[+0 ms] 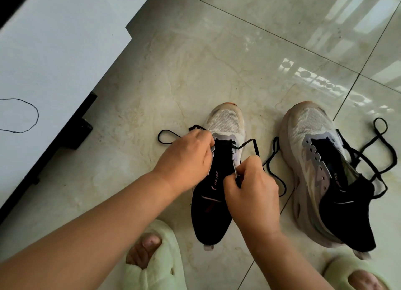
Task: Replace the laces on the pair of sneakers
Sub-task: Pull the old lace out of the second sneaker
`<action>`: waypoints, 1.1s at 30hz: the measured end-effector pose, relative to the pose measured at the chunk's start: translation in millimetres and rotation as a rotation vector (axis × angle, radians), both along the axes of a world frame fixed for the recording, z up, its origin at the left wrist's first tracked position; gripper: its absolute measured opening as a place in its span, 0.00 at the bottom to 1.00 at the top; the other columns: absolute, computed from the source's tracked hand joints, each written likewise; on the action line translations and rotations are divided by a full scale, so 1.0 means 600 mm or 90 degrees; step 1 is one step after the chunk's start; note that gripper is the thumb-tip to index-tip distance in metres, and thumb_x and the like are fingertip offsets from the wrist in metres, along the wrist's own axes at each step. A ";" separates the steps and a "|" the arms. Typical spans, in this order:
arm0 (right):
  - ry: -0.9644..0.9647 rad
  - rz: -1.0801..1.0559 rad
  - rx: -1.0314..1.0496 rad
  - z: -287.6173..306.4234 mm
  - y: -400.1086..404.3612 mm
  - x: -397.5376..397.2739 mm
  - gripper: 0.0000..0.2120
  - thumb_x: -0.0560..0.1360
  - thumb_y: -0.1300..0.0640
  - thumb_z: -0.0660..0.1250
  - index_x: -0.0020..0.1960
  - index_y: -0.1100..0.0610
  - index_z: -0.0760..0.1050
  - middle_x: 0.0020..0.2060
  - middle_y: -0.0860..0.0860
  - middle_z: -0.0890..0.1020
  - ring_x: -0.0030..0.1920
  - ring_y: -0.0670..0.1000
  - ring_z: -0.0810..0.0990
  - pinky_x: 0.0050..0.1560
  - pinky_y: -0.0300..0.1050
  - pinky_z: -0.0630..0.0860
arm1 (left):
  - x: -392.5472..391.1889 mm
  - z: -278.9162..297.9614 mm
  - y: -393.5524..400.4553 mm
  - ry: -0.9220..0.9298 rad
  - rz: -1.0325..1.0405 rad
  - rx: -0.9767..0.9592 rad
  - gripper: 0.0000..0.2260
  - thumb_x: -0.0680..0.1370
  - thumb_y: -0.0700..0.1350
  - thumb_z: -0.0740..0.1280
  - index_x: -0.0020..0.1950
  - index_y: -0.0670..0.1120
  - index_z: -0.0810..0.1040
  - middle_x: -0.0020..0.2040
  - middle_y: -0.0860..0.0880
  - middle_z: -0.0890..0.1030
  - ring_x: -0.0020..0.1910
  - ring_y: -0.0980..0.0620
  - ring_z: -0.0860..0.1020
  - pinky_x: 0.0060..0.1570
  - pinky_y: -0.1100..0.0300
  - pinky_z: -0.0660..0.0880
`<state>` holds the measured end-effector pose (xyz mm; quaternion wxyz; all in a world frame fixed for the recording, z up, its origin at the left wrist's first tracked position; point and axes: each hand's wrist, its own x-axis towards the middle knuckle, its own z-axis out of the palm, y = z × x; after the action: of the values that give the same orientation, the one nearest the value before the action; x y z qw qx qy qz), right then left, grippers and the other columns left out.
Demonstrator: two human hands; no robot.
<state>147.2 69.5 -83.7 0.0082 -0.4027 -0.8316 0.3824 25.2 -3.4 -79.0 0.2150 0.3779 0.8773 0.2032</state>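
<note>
On the glossy marble floor tiles [195, 62], the limp, light black lace [249, 142] of the left white-and-black mesh sneaker [225, 124] is best pinched near its stiff tip, as the right hand [252, 194] does, left hand [186, 157] curled at the eyelets.

Under the left hand [186, 157], the sneaker [219, 181] has a white mesh toe, a grey band round the lace holes and a black tongue and heel with a thin pink stripe and small pale lettering. Its lace [252, 143], pinched by the right hand [252, 192], is black. The second sneaker [325, 177], to the right of that hand, is dirty white mesh in front, beige and grey along the side, black at the back, with a black lace [377, 151]. The floor [195, 62] is glossy cream tile veined in tan, with dark grout lines. Below the hands, the slippers [156, 268] are pale green. Left of the hands, the desk [43, 51] is white with a black edge, and a thin black thread [34, 107] lies on it.
</note>
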 end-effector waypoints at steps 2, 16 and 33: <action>0.002 -0.001 0.002 0.000 0.000 0.001 0.12 0.72 0.59 0.63 0.37 0.53 0.59 0.27 0.48 0.70 0.29 0.50 0.68 0.30 0.46 0.64 | -0.007 -0.001 -0.002 -0.011 0.001 0.021 0.07 0.74 0.36 0.63 0.49 0.41 0.79 0.48 0.44 0.79 0.46 0.45 0.78 0.47 0.55 0.71; 0.005 0.005 0.007 -0.003 0.001 0.003 0.11 0.72 0.58 0.62 0.37 0.53 0.59 0.27 0.49 0.71 0.31 0.55 0.71 0.31 0.46 0.64 | -0.016 -0.014 -0.033 0.113 0.030 0.132 0.04 0.70 0.44 0.69 0.42 0.49 0.84 0.35 0.53 0.78 0.31 0.53 0.76 0.28 0.57 0.75; 0.004 -0.003 -0.003 -0.005 -0.009 -0.003 0.09 0.72 0.58 0.62 0.39 0.56 0.61 0.29 0.51 0.73 0.32 0.57 0.72 0.33 0.50 0.69 | -0.004 -0.037 -0.017 -0.001 0.122 0.123 0.03 0.73 0.33 0.63 0.41 0.40 0.71 0.27 0.59 0.64 0.24 0.60 0.64 0.29 0.63 0.57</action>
<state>145.5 63.9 -86.9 0.0111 -0.4034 -0.8297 0.3858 22.6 -13.6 -101.3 0.1580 0.3113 0.8855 0.3067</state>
